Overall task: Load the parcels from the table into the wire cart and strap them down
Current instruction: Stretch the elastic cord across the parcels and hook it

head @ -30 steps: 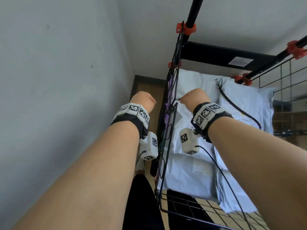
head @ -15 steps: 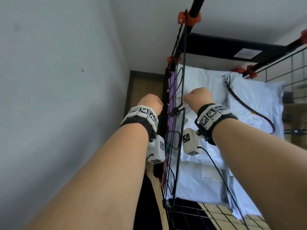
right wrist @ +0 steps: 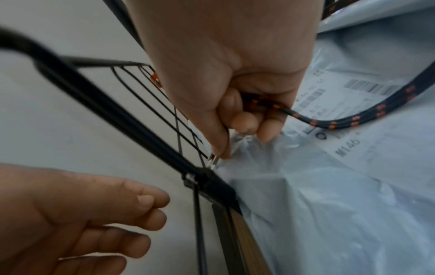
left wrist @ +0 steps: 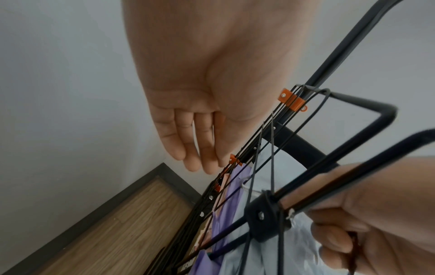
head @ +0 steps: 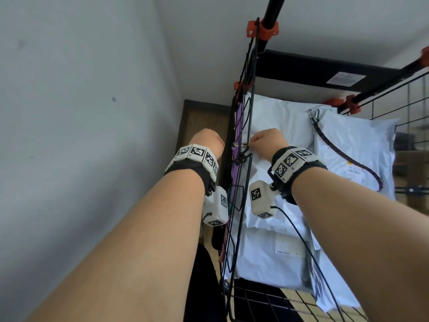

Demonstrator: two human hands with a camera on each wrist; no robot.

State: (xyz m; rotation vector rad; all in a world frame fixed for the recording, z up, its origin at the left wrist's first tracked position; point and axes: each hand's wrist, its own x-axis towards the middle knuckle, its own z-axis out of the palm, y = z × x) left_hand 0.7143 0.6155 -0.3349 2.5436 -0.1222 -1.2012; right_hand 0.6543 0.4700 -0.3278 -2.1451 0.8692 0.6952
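Reaching along the outside of the wire cart's left wall (head: 246, 126), a person's left hand (head: 207, 142) hangs beside the black mesh with its fingers (left wrist: 188, 141) loose and nearly straight, holding nothing; whether they touch the wire cannot be told. Purple packets (head: 236, 173) stand wedged just inside that wall, against the wire. Orange clips (head: 262, 31) fasten the mesh to the black frame poles at the cart's upper corners.

Right of the mesh, inside the cart, the right hand (head: 269, 141) is clenched round a dark bungee cord (right wrist: 353, 121) flecked with orange, thumb and forefinger pinching its metal hook (right wrist: 213, 160) at a wire of the left wall, just above a black joint block (left wrist: 266, 215). Whether the hook has caught the wire cannot be told.

Pale blue plastic parcels (head: 274, 263) fill the cart, stacked flat from its near edge to its far wall, crumpled under the right hand. From the fist the cord loops across another pale parcel (head: 352, 140) at the cart's right side and rises to a second metal hook (head: 313, 113) near the far right corner.

A white shipping label (right wrist: 353, 104) under the cord carries barcodes and the characters "M146"; the rest is too blurred to read. A white sticker (head: 346, 78) on the black far crossbar is illegible.
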